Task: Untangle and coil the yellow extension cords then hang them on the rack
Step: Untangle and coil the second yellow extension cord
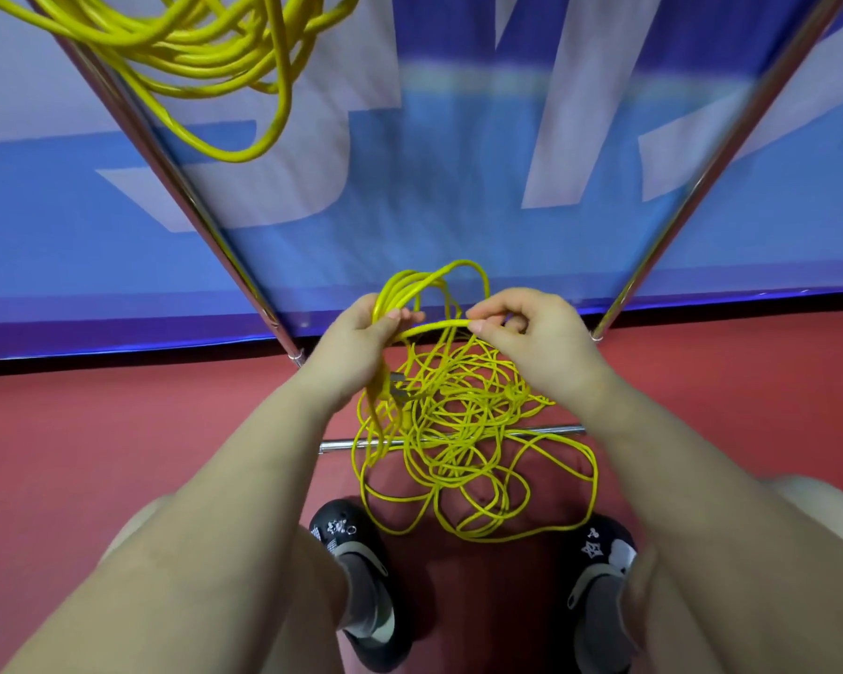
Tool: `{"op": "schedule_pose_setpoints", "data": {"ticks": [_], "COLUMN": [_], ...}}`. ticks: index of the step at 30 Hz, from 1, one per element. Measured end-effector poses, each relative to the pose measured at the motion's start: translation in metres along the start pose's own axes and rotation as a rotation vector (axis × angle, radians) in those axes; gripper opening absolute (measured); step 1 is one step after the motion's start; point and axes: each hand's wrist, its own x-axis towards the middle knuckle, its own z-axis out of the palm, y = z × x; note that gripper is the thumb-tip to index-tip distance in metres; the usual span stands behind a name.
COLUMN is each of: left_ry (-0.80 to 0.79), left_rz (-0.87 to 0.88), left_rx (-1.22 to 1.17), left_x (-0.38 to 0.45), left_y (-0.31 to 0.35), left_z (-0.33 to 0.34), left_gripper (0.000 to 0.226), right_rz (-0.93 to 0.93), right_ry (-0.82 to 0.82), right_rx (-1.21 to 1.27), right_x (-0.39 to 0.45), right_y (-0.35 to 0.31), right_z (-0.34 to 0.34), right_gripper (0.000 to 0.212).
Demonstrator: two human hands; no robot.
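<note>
A bundle of smooth, round yellow cord loops [412, 289] is gripped by the left hand [356, 342], with the fingers and thumb curled around the gathered strands. A single strand [434, 327] is stretched from this hand to the right hand [521, 333], where it is pinched between the thumb and the curled fingers. Below both hands, a loose tangle of thin yellow cord [458, 449] is spread on the red floor [142, 430], over a shiny metal bar [341, 446] of the rack's base and between two black shoes [361, 576]. Two polished metal rack poles [176, 187] are seen rising in a V shape before a blue and white banner [458, 163]. Near the upper left corner, thicker coiled yellow cords [205, 46] are hung against the left pole.
</note>
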Motion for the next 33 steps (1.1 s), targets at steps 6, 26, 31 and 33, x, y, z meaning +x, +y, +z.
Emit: {"op": "schedule_pose_setpoints", "data": {"ticks": [6, 26, 31, 33], "left_ry": [-0.074, 0.131, 0.134, 0.112], "left_rz": [0.072, -0.081, -0.07, -0.068], "left_rx": [0.087, -0.158, -0.069, -0.112], "left_x": [-0.001, 0.006, 0.006, 0.006], "left_y": [-0.001, -0.005, -0.006, -0.005], "left_z": [0.018, -0.018, -0.019, -0.016], "left_gripper": [0.019, 0.022, 0.022, 0.023], "right_rz": [0.076, 0.121, 0.062, 0.071], "right_ry": [0.045, -0.12, -0.06, -0.067], "right_rx": [0.248, 0.287, 0.228, 0.155], "right_x": [0.006, 0.002, 0.003, 0.002], "right_y": [0.001, 0.022, 0.009, 0.006], "right_z": [0.002, -0.025, -0.034, -0.033], "right_gripper": [0.013, 0.014, 0.022, 0.021]}}
